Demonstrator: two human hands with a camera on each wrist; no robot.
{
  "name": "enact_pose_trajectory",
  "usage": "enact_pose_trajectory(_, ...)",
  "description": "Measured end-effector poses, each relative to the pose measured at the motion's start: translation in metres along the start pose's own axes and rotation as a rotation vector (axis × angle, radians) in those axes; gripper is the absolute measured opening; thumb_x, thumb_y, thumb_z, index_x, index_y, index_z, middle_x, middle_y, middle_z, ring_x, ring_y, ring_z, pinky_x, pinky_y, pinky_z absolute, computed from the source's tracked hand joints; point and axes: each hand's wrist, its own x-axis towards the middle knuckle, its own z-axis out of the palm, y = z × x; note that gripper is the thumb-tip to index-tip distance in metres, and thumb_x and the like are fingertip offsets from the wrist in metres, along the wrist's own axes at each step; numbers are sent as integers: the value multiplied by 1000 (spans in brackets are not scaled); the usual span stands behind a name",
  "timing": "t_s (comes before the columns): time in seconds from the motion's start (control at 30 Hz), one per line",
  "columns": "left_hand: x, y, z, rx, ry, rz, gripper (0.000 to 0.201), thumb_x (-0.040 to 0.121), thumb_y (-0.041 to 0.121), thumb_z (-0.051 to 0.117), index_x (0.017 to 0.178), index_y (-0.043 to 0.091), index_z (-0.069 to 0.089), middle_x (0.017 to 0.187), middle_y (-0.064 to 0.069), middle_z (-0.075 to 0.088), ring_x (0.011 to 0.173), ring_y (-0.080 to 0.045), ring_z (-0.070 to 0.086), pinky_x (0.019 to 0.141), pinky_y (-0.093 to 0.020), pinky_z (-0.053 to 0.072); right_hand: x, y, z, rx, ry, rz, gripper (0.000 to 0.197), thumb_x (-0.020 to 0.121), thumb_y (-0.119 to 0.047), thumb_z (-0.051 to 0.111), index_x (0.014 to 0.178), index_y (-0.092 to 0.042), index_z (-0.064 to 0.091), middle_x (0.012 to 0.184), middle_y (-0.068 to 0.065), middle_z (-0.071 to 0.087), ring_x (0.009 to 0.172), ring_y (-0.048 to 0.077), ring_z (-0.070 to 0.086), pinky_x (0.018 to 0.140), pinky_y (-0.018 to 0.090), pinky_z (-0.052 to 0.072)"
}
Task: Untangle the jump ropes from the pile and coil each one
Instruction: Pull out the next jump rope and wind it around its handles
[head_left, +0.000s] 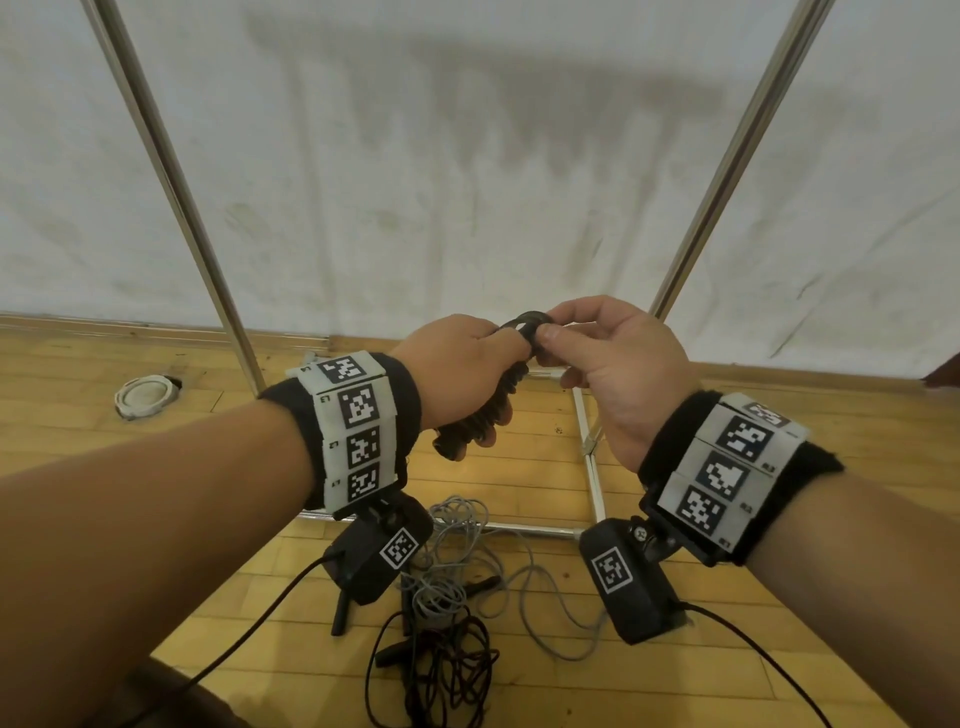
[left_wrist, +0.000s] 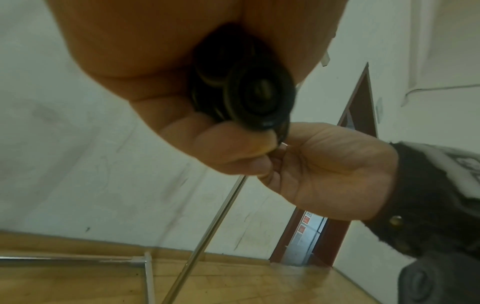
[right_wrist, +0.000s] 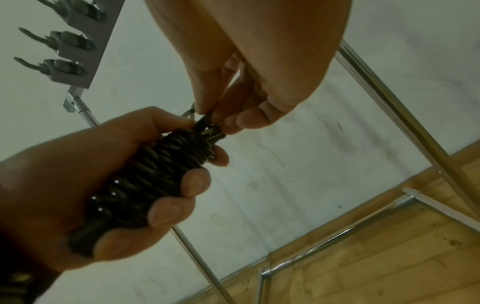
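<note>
Our left hand (head_left: 467, 374) is wrapped round the coiled black rope (right_wrist: 155, 174), its long axis running from the palm up toward our right hand (head_left: 608, 374), which pinches the rope's end at the top. Below us, the tangled pile (head_left: 447, 613) lies on the floor (head_left: 779, 613).

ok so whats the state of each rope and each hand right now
black rope bundle: wound tight, held up off the floor
left hand: grips the bundle
right hand: pinches the bundle's top end
grey rope: loose and tangled on the floor
dark rope: tangled on the floor beside it
</note>
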Motion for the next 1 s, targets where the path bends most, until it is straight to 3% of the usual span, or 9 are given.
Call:
enact_pose_trajectory(0.13, -1, -2, -5, -75, -58, -30, 36, 105, 40, 51, 109, 7, 65, 71, -13, 74, 55, -30, 69, 44, -33, 51, 4, 5, -2, -82, 11, -68, 13, 88, -14, 77, 89, -26, 75, 79, 0, 66, 71, 5, 63, 62, 23, 53)
enact_pose_trajectory(0.2, -2, -4, -6, -119, -91, -46, 37, 106, 39, 50, 113, 5, 63, 72, -14, 73, 55, -29, 67, 43, -32, 50, 5, 6, -3, -64, -19, -64, 11, 88, -13, 78, 93, -22, 75, 84, -2, 67, 76, 8, 64, 65, 27, 54)
enact_pose_trajectory(0.3, -4, -4, -9, -183, -145, -64, 44, 106, 42, 47, 118, 3, 61, 73, -13, 71, 54, -27, 64, 42, -29, 48, 5, 6, -3, 17, -104, -39, 14, 89, -7, 75, 98, -17, 70, 87, 5, 68, 78, 17, 67, 67, 34, 54)
enact_pose_trajectory(0.5, -4, 2, -7, -171, -172, -66, 90, 91, 88, 34, 116, 7, 63, 78, -15, 72, 57, -28, 67, 43, -28, 49, 6, 0, -4, 19, -150, -65, 21, 89, 0, 73, 106, -7, 63, 90, 19, 63, 68, 21, 68, 65, 31, 58)
enact_pose_trajectory(0.7, 0, -1, -3, -166, -105, -61, 72, 98, 78, 41, 114, 11, 64, 76, -12, 74, 58, -28, 67, 44, -29, 50, 7, -3, -4, -55, -114, -138, 19, 85, 5, 73, 98, -4, 63, 91, 14, 60, 73, 20, 64, 62, 23, 55)
enact_pose_trajectory(0.87, 1, -1, -2, -252, -110, -72, 61, 100, 70, 47, 111, 12, 63, 75, -10, 71, 57, -25, 66, 43, -28, 48, 5, -7, -6, -92, -93, -135, 17, 84, 5, 75, 91, -9, 68, 85, 2, 69, 76, 17, 68, 74, 30, 60)
enact_pose_trajectory(1.0, 4, -1, -5, -346, -108, -50, 62, 96, 68, 51, 117, 11, 62, 77, -11, 71, 56, -25, 66, 41, -27, 46, 3, -16, -9, 65, -142, -61, 22, 95, 6, 59, 112, -4, 70, 107, 20, 72, 87, 28, 68, 86, 43, 60)
